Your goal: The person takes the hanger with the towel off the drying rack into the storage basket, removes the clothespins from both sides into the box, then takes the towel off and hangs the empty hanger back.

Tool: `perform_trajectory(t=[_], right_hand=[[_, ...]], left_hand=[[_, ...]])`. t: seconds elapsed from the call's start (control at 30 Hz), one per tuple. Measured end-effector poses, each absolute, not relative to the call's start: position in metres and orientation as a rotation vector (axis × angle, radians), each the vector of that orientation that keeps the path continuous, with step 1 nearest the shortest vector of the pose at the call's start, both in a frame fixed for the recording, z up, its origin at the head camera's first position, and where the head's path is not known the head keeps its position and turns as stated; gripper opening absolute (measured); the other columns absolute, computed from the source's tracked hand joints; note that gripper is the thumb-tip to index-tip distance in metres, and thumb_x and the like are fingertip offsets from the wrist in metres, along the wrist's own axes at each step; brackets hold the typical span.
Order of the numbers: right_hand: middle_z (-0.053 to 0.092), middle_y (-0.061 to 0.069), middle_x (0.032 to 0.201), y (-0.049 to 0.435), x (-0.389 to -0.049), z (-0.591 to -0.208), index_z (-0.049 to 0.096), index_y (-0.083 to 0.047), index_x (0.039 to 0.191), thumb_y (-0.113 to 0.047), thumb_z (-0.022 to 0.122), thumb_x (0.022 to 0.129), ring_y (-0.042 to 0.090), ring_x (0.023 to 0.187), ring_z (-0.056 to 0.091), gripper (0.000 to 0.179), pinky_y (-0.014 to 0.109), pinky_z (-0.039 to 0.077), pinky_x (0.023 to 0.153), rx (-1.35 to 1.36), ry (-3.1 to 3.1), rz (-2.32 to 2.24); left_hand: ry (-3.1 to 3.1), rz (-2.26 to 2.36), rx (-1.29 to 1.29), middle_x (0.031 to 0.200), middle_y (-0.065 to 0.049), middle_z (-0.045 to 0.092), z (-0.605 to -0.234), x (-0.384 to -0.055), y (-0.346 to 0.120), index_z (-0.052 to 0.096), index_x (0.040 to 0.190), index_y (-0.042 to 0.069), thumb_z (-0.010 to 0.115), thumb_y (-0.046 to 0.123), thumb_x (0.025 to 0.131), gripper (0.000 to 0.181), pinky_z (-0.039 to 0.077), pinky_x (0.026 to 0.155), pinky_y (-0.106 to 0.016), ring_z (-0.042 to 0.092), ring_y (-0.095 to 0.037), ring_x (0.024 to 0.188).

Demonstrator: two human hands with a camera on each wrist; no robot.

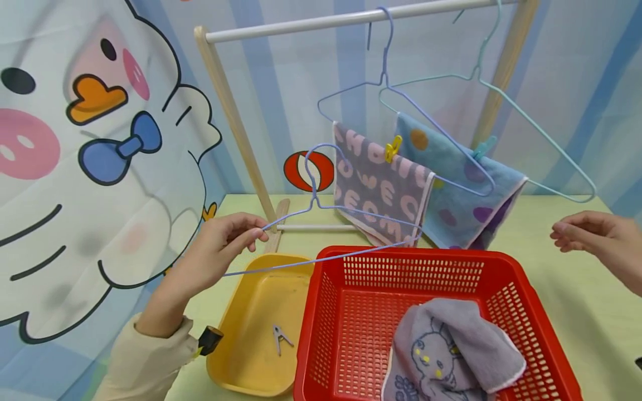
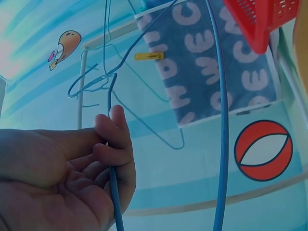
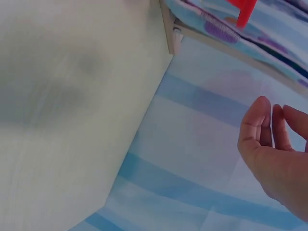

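My left hand (image 1: 220, 242) pinches one shoulder of a periwinkle wire hanger (image 1: 314, 192) between thumb and fingers. The hanger's hook points up, and its bottom bar crosses over the red basket's far rim in the head view. The wire (image 2: 222, 120) runs past the curled fingers in the left wrist view. Off to the right, my right hand (image 1: 599, 239) hovers above the table with loosely bent fingers and holds nothing. In the red basket (image 1: 411, 250) lies a crumpled grey towel (image 1: 446, 351) with a rabbit drawing.
Behind, a rack's white rail (image 1: 301, 23) bears two hangers with a lettered towel (image 1: 376, 184) and a dotted blue towel (image 1: 466, 195), held by a yellow clip (image 1: 393, 148) and a teal clip (image 1: 485, 146). A yellow tray (image 1: 256, 334) at left contains a grey clothespin (image 1: 278, 334).
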State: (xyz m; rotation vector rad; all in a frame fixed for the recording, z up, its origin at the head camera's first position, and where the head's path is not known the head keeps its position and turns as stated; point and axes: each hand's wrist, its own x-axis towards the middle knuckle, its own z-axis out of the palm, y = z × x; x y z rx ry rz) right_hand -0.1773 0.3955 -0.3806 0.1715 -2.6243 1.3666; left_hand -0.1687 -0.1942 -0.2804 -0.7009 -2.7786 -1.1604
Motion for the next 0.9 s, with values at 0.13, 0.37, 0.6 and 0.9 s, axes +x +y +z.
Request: perform_trajectory(t=[0.13, 0.37, 0.6, 0.9], right_hand=[[0.062, -0.021, 0.095, 0.394, -0.199, -0.378, 0.057, 0.004, 0.118, -0.022, 0.051, 0.106, -0.004, 0.086, 0.060, 0.029, 0.008, 0.046, 0.073, 0.135, -2.603, 1.388], [0.064, -0.013, 0.119, 0.381, -0.232, -0.368, 0.059, -0.011, 0.132, -0.004, 0.048, 0.105, 0.001, 0.107, 0.059, 0.030, 0.011, 0.046, 0.083, 0.455, -2.252, 1.875], [0.064, 0.005, 0.129, 0.365, -0.256, -0.360, 0.056, -0.005, 0.137, 0.010, 0.039, 0.103, 0.013, 0.114, 0.062, 0.041, 0.021, 0.050, 0.091, 0.700, -1.766, 2.471], [0.060, 0.000, 0.136, 0.349, -0.270, -0.370, 0.045, -0.014, 0.148, 0.012, 0.038, 0.102, 0.011, 0.120, 0.058, 0.053, 0.022, 0.049, 0.094, 0.796, -1.755, 2.630]], left_hand=[[-2.751, -1.111, -0.678, 0.094, -0.005, 0.070, -0.273, -0.168, -0.201, 0.067, 0.114, 0.000, 0.058, 0.003, 0.100, 0.016, 0.048, 0.066, -0.023, 0.059, -0.022, 0.078], [-2.708, -1.101, -0.637, 0.097, -0.008, 0.070, -0.263, -0.165, -0.212, 0.065, 0.116, -0.002, 0.055, 0.003, 0.102, 0.018, 0.047, 0.070, -0.019, 0.058, -0.018, 0.079], [-2.644, -0.987, -0.552, 0.096, -0.006, 0.068, -0.250, -0.166, -0.223, 0.066, 0.117, 0.001, 0.055, 0.016, 0.104, 0.023, 0.039, 0.053, -0.022, 0.054, -0.015, 0.072], [-2.573, -0.910, -0.492, 0.095, -0.011, 0.071, -0.237, -0.174, -0.224, 0.066, 0.118, -0.002, 0.054, 0.014, 0.104, 0.024, 0.040, 0.056, -0.017, 0.056, -0.014, 0.073]])
